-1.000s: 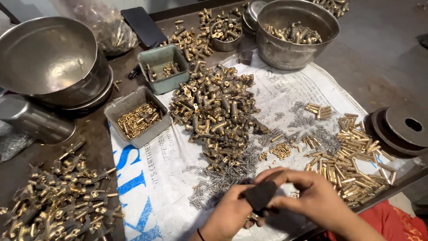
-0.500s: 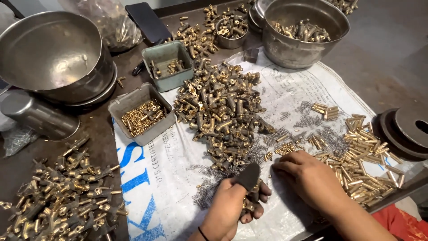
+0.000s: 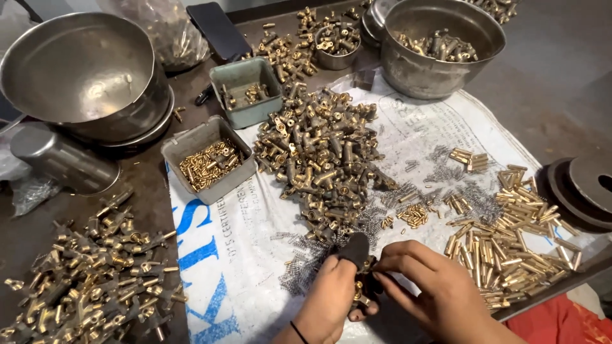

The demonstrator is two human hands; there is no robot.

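Observation:
My left hand (image 3: 331, 296), with a dark cover on the thumb, grips a small brass fitting (image 3: 361, 290) near the table's front edge. My right hand (image 3: 437, 290) sits just right of it, fingertips pinched against the same fitting. Both hands rest over a white printed sack (image 3: 248, 255) spread on the table. Directly behind them lies a big heap of brass fittings (image 3: 322, 159), with thin steel springs (image 3: 299, 264) scattered around its near side. A pile of brass tubes (image 3: 510, 229) lies to the right of my right hand.
Two grey trays (image 3: 204, 159) (image 3: 245, 89) with small brass parts stand left of the heap. Steel bowls sit at far left (image 3: 83, 70) and far right (image 3: 440, 44). Assembled brass pieces (image 3: 95, 267) cover the near left. Dark round discs (image 3: 583, 191) lie at the right edge.
Both hands have come together again on a small fitting after the right hand reached out to the right; the view has shifted slightly.

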